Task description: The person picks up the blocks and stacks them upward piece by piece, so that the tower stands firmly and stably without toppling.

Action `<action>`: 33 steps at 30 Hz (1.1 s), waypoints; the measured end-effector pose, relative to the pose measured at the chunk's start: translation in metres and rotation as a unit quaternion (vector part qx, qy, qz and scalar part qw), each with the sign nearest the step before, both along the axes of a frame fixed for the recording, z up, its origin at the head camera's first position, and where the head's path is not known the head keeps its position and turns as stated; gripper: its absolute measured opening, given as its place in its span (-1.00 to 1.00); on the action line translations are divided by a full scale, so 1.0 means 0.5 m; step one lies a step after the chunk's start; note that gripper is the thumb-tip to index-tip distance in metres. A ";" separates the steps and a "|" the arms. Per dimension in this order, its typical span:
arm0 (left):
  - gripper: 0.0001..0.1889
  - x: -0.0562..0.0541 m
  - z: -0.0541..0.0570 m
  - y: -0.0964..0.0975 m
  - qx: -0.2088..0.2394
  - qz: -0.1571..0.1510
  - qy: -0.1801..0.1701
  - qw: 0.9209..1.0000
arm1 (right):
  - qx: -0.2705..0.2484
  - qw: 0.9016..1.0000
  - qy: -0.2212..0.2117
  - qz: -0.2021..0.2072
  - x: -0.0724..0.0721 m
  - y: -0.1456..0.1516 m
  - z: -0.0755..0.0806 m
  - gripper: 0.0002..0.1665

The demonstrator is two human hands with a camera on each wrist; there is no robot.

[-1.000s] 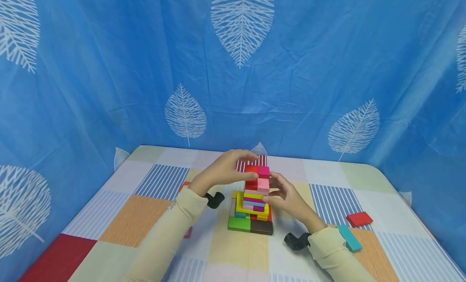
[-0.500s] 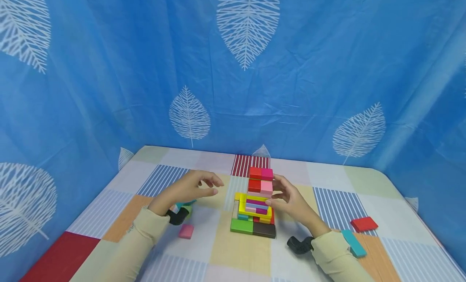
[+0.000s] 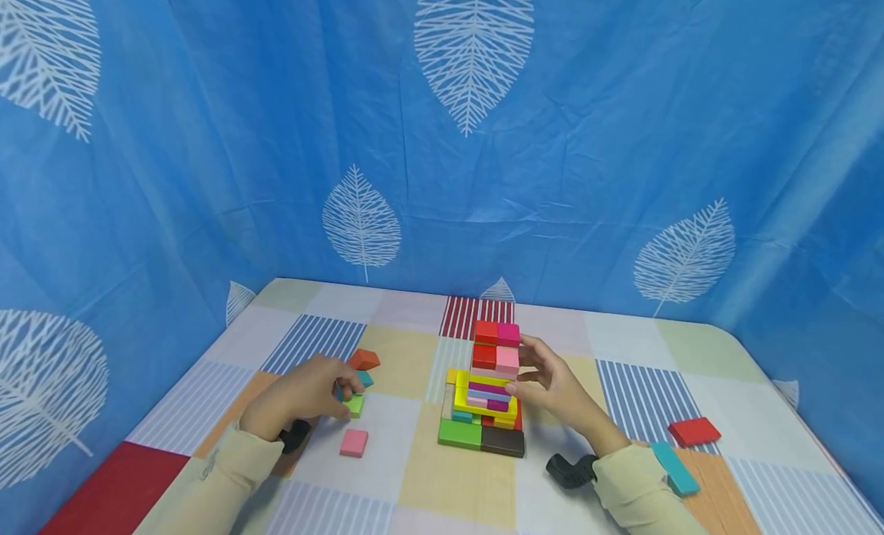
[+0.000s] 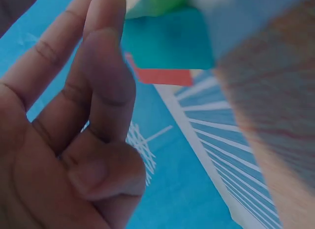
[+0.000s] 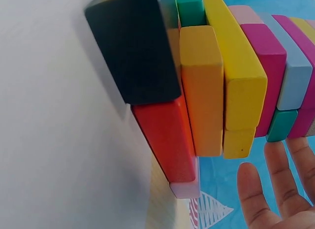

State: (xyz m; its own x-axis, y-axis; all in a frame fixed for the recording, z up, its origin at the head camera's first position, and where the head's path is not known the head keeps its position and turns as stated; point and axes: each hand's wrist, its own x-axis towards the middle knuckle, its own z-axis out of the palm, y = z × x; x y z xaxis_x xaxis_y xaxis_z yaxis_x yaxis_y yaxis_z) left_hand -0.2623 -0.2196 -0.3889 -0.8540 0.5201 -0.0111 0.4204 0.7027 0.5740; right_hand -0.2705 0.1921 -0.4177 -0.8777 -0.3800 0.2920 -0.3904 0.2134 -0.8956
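Observation:
A tower of coloured wooden blocks stands mid-table, its layers crossing at angles. On its right side is my right hand, thumb near the front of the middle layers. In the right wrist view, its fingers are fairly straight, fingertips at or very near the tower's side. My left hand is low at the left, thumb and forefinger at a light green block. Contact there is unclear. A teal block lies just beyond, partly hidden by that hand; both blocks appear in the left wrist view.
An orange-red block lies behind the teal one, and a pink block nearer the front. To the right, a red block and a long teal block lie by the right sleeve. A blue curtain hangs behind the table.
My left hand has left the tower's top, moving left and down to the loose blocks. My right hand stays beside the tower. The head view has shifted slightly.

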 end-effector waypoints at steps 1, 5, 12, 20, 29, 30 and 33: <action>-0.70 0.001 -0.002 0.000 -0.010 0.010 0.003 1.000 | -0.001 1.000 -0.001 -0.001 0.001 0.001 0.001 -0.11; -0.70 -0.001 -0.013 0.009 -0.038 0.016 0.026 0.999 | -0.004 1.000 -0.002 -0.004 0.004 0.005 0.002 -0.11; -0.66 0.000 -0.029 0.043 -0.045 0.003 0.058 0.997 | -0.007 1.000 0.001 -0.002 0.006 0.005 -0.001 -0.13; -0.71 0.008 -0.014 0.055 -0.058 0.001 0.064 0.996 | -0.012 1.000 0.002 0.007 0.006 -0.003 0.000 -0.13; -0.71 -0.002 0.037 0.112 0.023 -0.006 0.146 0.989 | -0.012 1.000 0.002 0.007 0.007 -0.001 0.001 -0.14; -0.70 -0.001 0.042 0.122 0.032 -0.003 0.150 0.988 | -0.011 1.000 0.001 0.006 0.008 -0.001 0.001 -0.14; -0.69 0.001 0.050 0.149 0.069 -0.005 0.155 0.985 | -0.011 1.000 -0.007 0.006 0.010 -0.001 0.000 -0.13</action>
